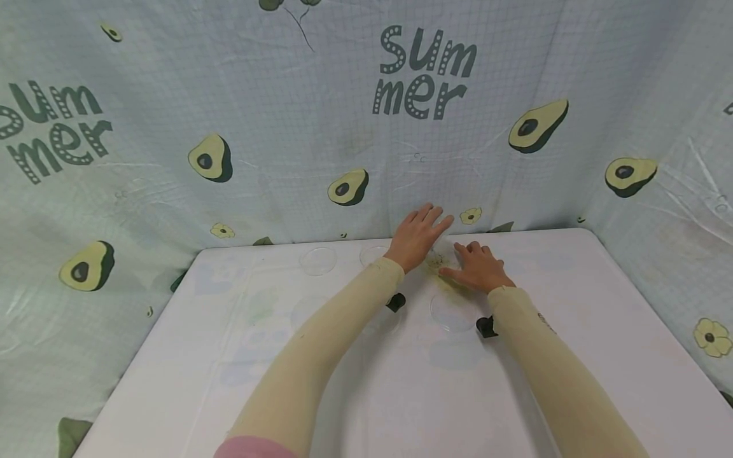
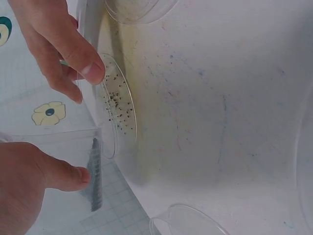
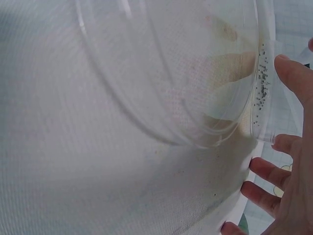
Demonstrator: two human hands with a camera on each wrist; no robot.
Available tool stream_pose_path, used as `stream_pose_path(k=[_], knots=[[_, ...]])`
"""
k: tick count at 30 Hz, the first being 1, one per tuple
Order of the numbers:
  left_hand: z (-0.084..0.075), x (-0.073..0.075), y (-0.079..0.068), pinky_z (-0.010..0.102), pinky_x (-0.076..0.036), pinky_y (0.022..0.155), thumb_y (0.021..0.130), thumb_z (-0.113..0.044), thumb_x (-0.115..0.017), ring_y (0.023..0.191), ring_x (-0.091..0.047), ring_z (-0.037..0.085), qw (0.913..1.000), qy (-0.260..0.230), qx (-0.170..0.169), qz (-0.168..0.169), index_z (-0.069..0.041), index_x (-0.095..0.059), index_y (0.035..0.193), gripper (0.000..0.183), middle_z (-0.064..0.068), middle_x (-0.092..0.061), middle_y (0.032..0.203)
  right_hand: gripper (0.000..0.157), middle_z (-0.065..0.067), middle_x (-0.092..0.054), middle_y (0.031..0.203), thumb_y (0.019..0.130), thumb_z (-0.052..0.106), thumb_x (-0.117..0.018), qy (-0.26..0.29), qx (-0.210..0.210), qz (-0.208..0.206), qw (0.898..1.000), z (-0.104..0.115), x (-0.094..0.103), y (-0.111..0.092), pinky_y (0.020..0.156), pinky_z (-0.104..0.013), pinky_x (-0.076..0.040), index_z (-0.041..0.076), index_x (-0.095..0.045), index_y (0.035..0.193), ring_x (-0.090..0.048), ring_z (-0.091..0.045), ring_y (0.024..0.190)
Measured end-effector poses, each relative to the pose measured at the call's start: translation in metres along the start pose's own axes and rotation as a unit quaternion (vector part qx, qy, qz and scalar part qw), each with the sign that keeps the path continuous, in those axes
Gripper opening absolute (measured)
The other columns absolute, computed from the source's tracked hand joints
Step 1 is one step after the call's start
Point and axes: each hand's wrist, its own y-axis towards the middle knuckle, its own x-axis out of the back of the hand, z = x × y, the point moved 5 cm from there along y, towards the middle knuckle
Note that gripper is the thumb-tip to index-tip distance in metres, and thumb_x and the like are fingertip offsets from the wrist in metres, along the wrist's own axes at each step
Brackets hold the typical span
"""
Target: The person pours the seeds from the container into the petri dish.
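Observation:
Both hands are at the far end of the white table. In the left wrist view, a shallow clear petri dish (image 2: 136,117) with scattered dark seeds (image 2: 116,103) stands near the back edge. My right hand (image 1: 476,268) holds it by the rim between thumb and index finger, other fingers spread beside it. My left hand (image 1: 417,240) is just left of it, gripping a clear plastic bag (image 2: 58,138). A dark mass (image 2: 95,181) lines the bag's lower edge, by the thumb. The left hand's other fingers are hidden in that wrist view.
Several other clear round dishes lie around: one dish (image 1: 318,261) at the back left, another dish (image 1: 452,313) just in front of the right hand. A cloth (image 1: 275,127) printed with avocados hangs directly behind the table's far edge.

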Motion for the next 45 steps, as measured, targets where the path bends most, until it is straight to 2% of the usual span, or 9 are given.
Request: stream_pose_path(k=[18,26,34,45], knots=[[-0.002,0.001,0.001,0.034,-0.038,0.112,0.099,-0.016,-0.055,0.142,-0.036,0.021,1.0,0.001,-0.001,0.003,-0.026,-0.036,0.146,0.052,0.003,-0.041,0.15,0.091,-0.027,-0.034,0.144,0.088,0.067,-0.049,0.002,0.001,0.002,1.0,0.004,0.002,-0.003,0.094,-0.077,-0.031,0.008,-0.025,0.153,-0.032,-0.049,0.131],[0.004,0.004,-0.004,0.036,-0.041,0.109,0.095,-0.014,-0.061,0.14,-0.04,0.023,0.9997,-0.016,0.018,-0.01,-0.021,-0.037,0.145,0.056,0.005,-0.044,0.147,0.092,-0.027,-0.033,0.145,0.088,0.068,-0.048,-0.001,-0.001,0.008,1.0,0.006,0.001,-0.002,0.094,-0.076,-0.032,0.008,-0.024,0.153,-0.032,-0.049,0.132],[0.007,0.005,-0.008,0.037,-0.044,0.105,0.093,-0.012,-0.063,0.139,-0.04,0.023,0.9976,-0.052,0.044,0.01,-0.018,-0.033,0.147,0.061,0.007,-0.043,0.147,0.092,-0.028,-0.033,0.145,0.089,0.068,-0.048,-0.002,-0.002,0.014,1.0,0.003,0.002,-0.003,0.095,-0.076,-0.031,0.006,-0.024,0.153,-0.031,-0.048,0.132],[0.013,0.004,-0.014,0.037,-0.046,0.102,0.09,-0.015,-0.067,0.137,-0.04,0.022,0.9954,-0.064,0.066,0.027,-0.017,-0.03,0.149,0.069,0.006,-0.042,0.147,0.091,-0.028,-0.033,0.145,0.089,0.067,-0.048,-0.003,-0.006,0.01,1.0,0.006,0.002,-0.006,0.097,-0.076,-0.031,0.007,-0.025,0.153,-0.031,-0.048,0.133]])
